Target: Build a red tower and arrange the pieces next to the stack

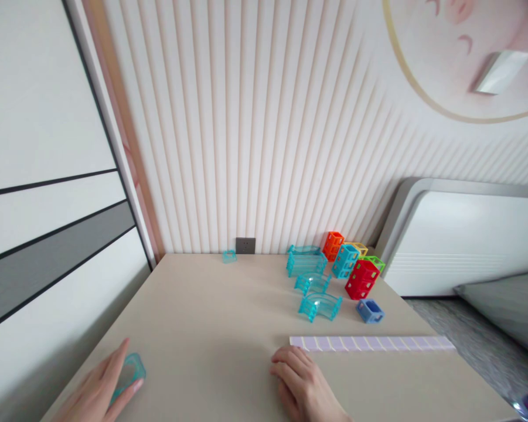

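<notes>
At the lower left, my left hand (99, 384) has its thumb and fingers around a clear teal plastic track piece (139, 364), at or just above the tabletop. The hand covers part of that piece. My right hand (305, 381) rests on the table (211, 334) near the front middle, its fingers curled together. No object shows in it, though its underside is hidden. Just above its knuckles is the left end of a long lilac strip (364, 343) with pale cross lines.
Clear teal curved pieces (320, 306) and straight ones (306, 265) stand at the back right. Beside them are a red block tower (361, 279), a blue one (345, 261), an orange one (333, 246) and a periwinkle block (370, 311). A small teal piece (229, 256) lies by the wall socket (245, 245).
</notes>
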The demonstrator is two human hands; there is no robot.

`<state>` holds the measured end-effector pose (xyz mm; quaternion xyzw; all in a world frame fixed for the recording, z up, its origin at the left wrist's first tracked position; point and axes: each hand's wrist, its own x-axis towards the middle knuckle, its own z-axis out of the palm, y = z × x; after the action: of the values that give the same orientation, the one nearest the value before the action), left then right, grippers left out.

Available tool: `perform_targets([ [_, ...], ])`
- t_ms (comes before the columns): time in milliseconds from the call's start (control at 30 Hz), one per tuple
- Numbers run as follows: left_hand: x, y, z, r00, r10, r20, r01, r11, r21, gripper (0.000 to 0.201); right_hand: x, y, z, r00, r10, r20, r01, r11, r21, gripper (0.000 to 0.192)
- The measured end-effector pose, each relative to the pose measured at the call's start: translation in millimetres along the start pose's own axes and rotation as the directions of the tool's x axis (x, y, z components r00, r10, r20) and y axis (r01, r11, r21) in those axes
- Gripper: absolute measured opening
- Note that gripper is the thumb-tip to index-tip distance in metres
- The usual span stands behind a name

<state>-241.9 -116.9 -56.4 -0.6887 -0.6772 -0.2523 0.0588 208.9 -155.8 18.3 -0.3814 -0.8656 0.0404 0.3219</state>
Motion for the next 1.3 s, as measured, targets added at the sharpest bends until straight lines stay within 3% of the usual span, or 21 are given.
perform_targets([
  [100,-1,13,11.1,0.993,0.068,0.093,-0.050,0.982,-0.184,0.049,0,1,3,1.000,0.005,0.017,-0.005,1.000,0.005,0.032],
  [200,15,40,14.7,0.981,0.116,0.156,-0.076,0.967,-0.242,0.031,-1,3,5,0.999,0.014,0.041,-0.015,1.000,0.021,0.031],
  [300,45,78,10.5,0.964,0.189,0.187,-0.127,0.946,-0.300,0.028,-1,2,10,0.997,0.056,0.058,-0.060,0.995,0.075,0.028],
  [400,80,129,3.7,0.943,0.275,0.189,-0.163,0.874,-0.459,0.025,11,-3,24,0.975,0.222,0.013,-0.220,0.954,0.205,0.032],
  [467,101,165,5.9,0.938,0.313,0.146,-0.189,0.818,-0.543,0.021,33,-4,38,0.926,0.377,-0.023,-0.351,0.880,0.319,0.045],
  [533,117,195,18.1,0.908,0.408,0.100,-0.256,0.727,-0.637,0.016,64,-1,55,0.867,0.496,-0.049,-0.421,0.780,0.463,0.053],
  [600,129,216,38.7,0.866,0.501,0.005,-0.356,0.622,-0.697,0.016,98,7,74,0.784,0.613,-0.099,-0.429,0.649,0.628,0.050],
  [667,136,227,61.2,0.893,0.445,-0.068,-0.363,0.623,-0.693,0.017,126,18,91,0.680,0.720,-0.136,-0.388,0.510,0.768,0.047],
  [767,141,227,84.6,0.908,0.409,-0.096,-0.357,0.631,-0.688,0.017,146,30,112,0.576,0.802,-0.159,-0.334,0.408,0.850,0.043],
  [867,143,208,92.2,0.873,0.482,-0.075,-0.398,0.616,-0.680,0.025,141,35,126,0.582,0.797,-0.161,-0.303,0.396,0.867,0.042],
  [933,145,188,94.4,0.833,0.552,-0.022,-0.442,0.642,-0.627,0.051,134,36,129,0.571,0.809,-0.137,-0.308,0.366,0.878,0.051],
  [1033,152,155,101.5,0.829,0.556,0.059,-0.447,0.723,-0.527,0.074,126,38,131,0.534,0.833,-0.146,-0.332,0.365,0.870,0.056],
  [1067,155,146,105.1,0.838,0.540,0.077,-0.440,0.754,-0.488,0.075,125,39,130,0.534,0.830,-0.162,-0.336,0.384,0.860,0.053],
  [1167,169,135,117.6,0.927,0.374,0.028,-0.341,0.872,-0.351,0.065,125,39,129,0.571,0.801,-0.180,-0.352,0.437,0.828,0.042],
  [1300,191,151,131.7,0.958,0.286,-0.001,-0.276,0.921,-0.275,0.057,127,36,127,0.617,0.767,-0.178,-0.368,0.480,0.796,0.042],
])
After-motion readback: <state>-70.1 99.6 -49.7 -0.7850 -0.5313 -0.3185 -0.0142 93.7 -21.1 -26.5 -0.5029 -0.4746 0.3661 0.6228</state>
